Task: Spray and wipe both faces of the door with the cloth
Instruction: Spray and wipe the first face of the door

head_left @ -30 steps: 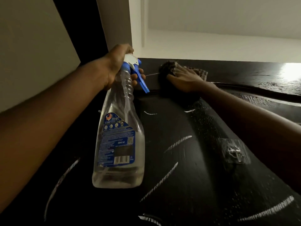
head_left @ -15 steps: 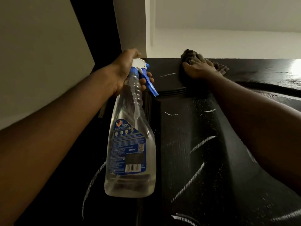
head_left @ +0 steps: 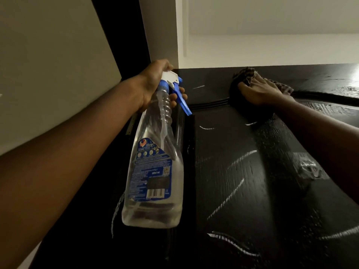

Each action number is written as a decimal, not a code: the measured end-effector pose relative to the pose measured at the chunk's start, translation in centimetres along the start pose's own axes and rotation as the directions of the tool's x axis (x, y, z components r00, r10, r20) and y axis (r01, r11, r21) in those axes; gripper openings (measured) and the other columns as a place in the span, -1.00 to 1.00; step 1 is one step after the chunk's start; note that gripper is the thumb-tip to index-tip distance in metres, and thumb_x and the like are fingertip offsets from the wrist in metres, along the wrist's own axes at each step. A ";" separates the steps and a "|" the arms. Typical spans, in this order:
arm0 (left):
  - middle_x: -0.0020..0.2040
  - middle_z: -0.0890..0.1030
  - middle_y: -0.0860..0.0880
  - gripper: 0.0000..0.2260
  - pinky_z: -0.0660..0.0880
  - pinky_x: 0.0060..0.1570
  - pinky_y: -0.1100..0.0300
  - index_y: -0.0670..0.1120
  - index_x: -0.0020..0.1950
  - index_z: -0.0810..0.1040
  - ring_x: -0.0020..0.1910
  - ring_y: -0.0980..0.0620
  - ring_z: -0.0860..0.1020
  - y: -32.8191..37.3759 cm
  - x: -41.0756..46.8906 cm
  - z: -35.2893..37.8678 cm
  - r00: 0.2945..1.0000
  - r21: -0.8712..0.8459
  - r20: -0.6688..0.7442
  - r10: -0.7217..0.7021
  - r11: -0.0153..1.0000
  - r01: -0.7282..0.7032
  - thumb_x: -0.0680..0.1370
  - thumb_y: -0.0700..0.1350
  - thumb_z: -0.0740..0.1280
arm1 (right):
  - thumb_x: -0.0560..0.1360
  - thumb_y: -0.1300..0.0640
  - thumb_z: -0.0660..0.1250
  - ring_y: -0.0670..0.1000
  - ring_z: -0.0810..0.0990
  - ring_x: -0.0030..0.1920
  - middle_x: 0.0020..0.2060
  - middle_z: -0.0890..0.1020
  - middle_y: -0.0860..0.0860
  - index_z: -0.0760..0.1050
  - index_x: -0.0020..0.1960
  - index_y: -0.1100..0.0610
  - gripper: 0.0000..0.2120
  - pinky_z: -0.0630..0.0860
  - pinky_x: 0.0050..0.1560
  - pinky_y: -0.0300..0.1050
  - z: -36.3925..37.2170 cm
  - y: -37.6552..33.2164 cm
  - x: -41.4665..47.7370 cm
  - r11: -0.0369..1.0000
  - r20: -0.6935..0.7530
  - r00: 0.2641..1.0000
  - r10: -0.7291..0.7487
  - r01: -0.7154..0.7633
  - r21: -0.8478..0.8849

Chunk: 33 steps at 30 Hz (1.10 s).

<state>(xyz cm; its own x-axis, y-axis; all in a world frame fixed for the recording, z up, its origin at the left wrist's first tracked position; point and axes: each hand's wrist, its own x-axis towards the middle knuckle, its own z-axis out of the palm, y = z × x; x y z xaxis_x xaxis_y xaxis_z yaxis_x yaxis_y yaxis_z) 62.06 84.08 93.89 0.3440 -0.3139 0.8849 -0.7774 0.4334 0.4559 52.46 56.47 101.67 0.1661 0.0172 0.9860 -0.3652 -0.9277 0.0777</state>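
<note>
The dark wooden door point(head_left: 242, 171) fills the lower right, its face wet with spray droplets and streaked with white marks. My left hand point(head_left: 155, 82) grips the neck of a clear spray bottle point(head_left: 155, 171) with a blue and white trigger head, fingers curled under the trigger. The bottle hangs in front of the door's left edge. My right hand point(head_left: 260, 92) presses a dark checked cloth point(head_left: 246, 74) flat against the door near its top edge, fingers spread over the cloth.
A clear adhesive hook point(head_left: 308, 167) is stuck to the door face below my right forearm. A light wall point(head_left: 48, 65) stands at left, beside the dark door frame point(head_left: 124, 45). White ceiling and wall lie above the door's top.
My right hand and the cloth have slid rightward along the top of the door. The bottle and my left hand hold roughly the same pose while the view shifts.
</note>
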 end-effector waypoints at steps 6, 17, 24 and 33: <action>-0.17 0.61 -0.20 -0.60 0.47 -0.55 0.32 -0.25 -0.04 0.51 -0.46 0.00 0.62 0.1 -0.4 -1.2 1.000 -0.045 0.012 0.018 0.999 -0.018 0.64 0.04 0.07 | 0.66 -0.17 -0.14 -0.02 -0.18 0.62 0.64 -0.06 -0.05 -0.04 0.65 -0.01 -0.40 -0.14 0.59 0.13 0.2 -2.5 1.4 0.998 0.007 0.999 0.052 -0.052 0.025; -0.15 0.62 -0.17 -0.60 0.47 -0.55 0.30 -0.23 0.05 0.52 -0.33 -0.02 0.65 -1.7 1.2 -8.1 0.999 -0.016 -0.044 0.001 1.000 -0.002 0.64 0.09 0.10 | 0.68 -0.17 -0.13 0.10 -0.08 0.63 0.64 -0.05 0.04 0.00 0.65 0.03 -0.41 -0.09 0.58 0.17 1.9 -11.2 4.1 0.997 -0.044 0.997 0.070 -0.071 -0.011; -0.23 0.63 -0.18 -0.58 0.46 -0.54 0.32 -0.22 -0.05 0.53 -0.45 0.01 0.55 -2.8 1.8 -12.3 1.000 -0.041 -0.029 -0.011 0.999 0.010 0.64 0.11 0.10 | 0.68 -0.23 -0.12 0.00 -0.06 0.62 0.63 0.00 -0.01 0.03 0.64 -0.01 -0.41 -0.14 0.58 0.00 5.4 -15.3 1.7 0.945 0.098 0.947 -0.307 0.315 -0.083; -0.18 0.63 -0.19 -0.58 0.47 -0.53 0.32 -0.22 -0.02 0.53 -0.37 0.00 0.59 -4.2 2.8 -15.4 1.000 -0.077 0.001 0.010 0.997 -0.010 0.63 0.11 0.11 | 0.67 -0.17 -0.12 0.09 -0.07 0.63 0.64 -0.01 0.03 0.01 0.65 0.00 -0.41 -0.09 0.57 0.19 3.2 -14.3 5.2 0.997 -0.054 0.997 0.049 -0.053 -0.063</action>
<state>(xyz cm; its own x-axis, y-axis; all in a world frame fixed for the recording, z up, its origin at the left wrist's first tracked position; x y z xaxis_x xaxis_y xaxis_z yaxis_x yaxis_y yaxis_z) 74.39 94.34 95.88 0.3355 -0.3107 0.8893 -0.7379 0.5002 0.4531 61.51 68.61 105.23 0.0979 -0.0083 0.9952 -0.4304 -0.9020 0.0348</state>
